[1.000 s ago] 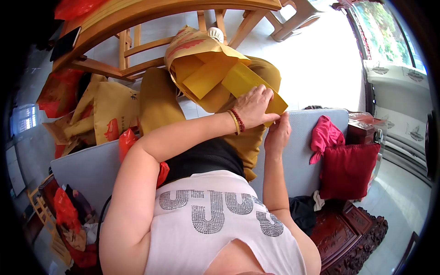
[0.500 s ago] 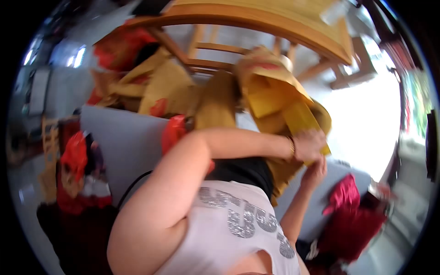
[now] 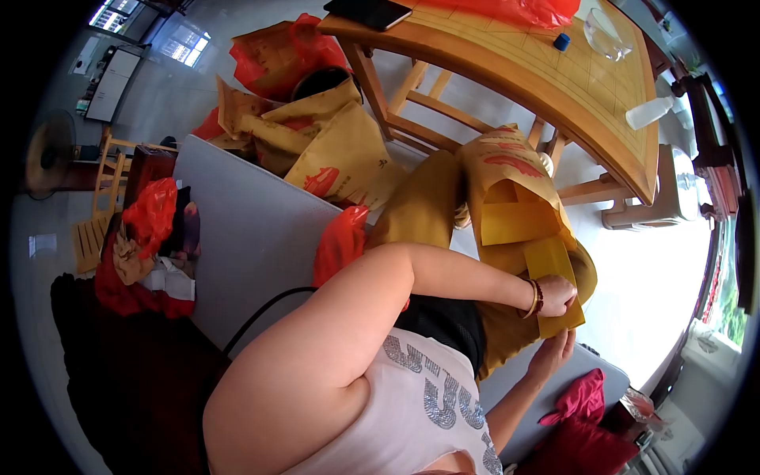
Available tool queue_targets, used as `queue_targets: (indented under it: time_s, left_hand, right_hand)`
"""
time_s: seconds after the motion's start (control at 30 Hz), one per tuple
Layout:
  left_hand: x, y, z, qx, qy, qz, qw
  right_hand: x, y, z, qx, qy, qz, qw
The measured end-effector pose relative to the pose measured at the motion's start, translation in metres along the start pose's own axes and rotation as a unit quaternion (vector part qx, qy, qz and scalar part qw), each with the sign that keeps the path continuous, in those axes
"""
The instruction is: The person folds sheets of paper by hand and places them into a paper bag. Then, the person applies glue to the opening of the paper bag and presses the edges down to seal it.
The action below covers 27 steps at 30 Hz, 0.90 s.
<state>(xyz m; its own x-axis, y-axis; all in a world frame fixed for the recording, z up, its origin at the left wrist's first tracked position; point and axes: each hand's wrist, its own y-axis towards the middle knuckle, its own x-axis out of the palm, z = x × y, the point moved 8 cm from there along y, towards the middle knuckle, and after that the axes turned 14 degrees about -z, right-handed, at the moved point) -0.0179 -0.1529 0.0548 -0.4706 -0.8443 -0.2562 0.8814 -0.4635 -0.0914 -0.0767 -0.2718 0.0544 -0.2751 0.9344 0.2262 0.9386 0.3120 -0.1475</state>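
A brown paper bag [image 3: 511, 154] with red print lies across my right thigh, its near end unfolded to a yellow inside. From that end a long yellow paper flap [image 3: 550, 257] stretches toward me. My left hand [image 3: 559, 295], with bracelets at the wrist, is closed in a curl on the flap. Below it my right hand [image 3: 552, 354] grips the flap's near edge, its fingertips against the paper and part of the hand hidden.
More printed paper bags [image 3: 336, 162] are heaped beyond the grey seat [image 3: 245, 222]. A red plastic bag [image 3: 340, 241] lies beside my leg. The wooden table [image 3: 507, 63] ahead holds a tablet [image 3: 368, 12], a blue cap [image 3: 562, 42] and a clear bowl [image 3: 608, 36]. A plastic stool [image 3: 673, 186] stands right.
The view has shifted and sharpened, showing more of the tabletop. My left hand has curled in and lies higher on the flap, apart from my right hand at its edge.
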Motion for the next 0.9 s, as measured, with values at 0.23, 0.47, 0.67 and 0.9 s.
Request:
queue_targets:
  time_s: [0.23, 0.47, 0.67, 0.9]
  left_hand:
    - [-0.012, -0.013, 0.014, -0.016, -0.033, -0.009, 0.999]
    - [0.004, -0.001, 0.006, -0.016, 0.074, 0.008, 0.997]
    - [-0.001, -0.005, 0.019, -0.021, 0.041, -0.137, 0.989]
    - [0.006, 0.003, 0.009, -0.065, 0.147, -0.022, 0.987]
  right_hand:
    - [-0.002, 0.001, 0.003, -0.005, 0.035, -0.026, 0.999]
    - [-0.010, -0.003, 0.005, 0.014, -0.011, 0.017, 1.000]
    - [-0.023, -0.003, 0.008, -0.006, 0.023, 0.011, 1.000]
    - [-0.035, 0.000, 0.017, 0.031, -0.100, -0.003, 0.994]
